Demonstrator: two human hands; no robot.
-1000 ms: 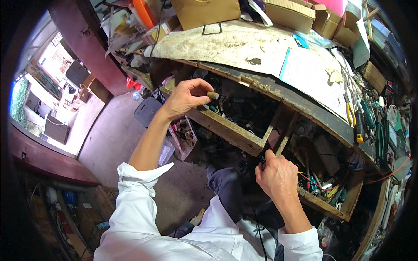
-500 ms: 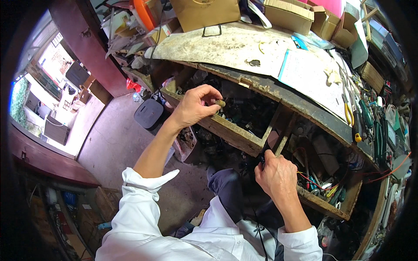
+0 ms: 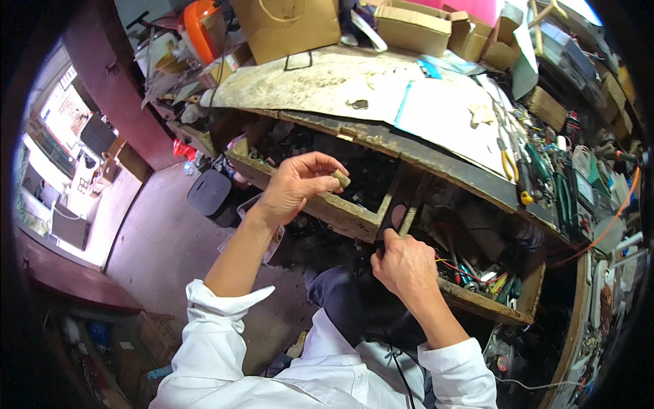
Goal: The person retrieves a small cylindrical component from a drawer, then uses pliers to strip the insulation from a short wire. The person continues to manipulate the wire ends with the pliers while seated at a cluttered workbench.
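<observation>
My left hand (image 3: 294,187) is closed, pinching a small olive-green cylindrical piece (image 3: 341,178) between thumb and fingers. It is above the front edge of a pulled-out wooden drawer (image 3: 340,221), whose dark inside holds jumbled small parts. My right hand (image 3: 407,264) is closed on a dark object (image 3: 398,217) with a round pinkish face, beside that drawer's right corner. Most of this object's grip is hidden by my fingers, so its kind is unclear. Just right of this hand, a second open drawer (image 3: 494,308) contains tools and red and yellow wires.
Papers lie on the stained white workbench top (image 3: 293,88). Yellow-handled pliers (image 3: 507,163) and other hand tools crowd its right side. Cardboard boxes (image 3: 412,28) and a brown paper bag (image 3: 286,31) stand at the back. A dark bin (image 3: 219,194) sits on the floor at left.
The whole view has shifted. Relative to the drawer, my left hand has moved right and nearer to me, and the olive-green piece shows more. My right hand keeps its grip near the drawer corner.
</observation>
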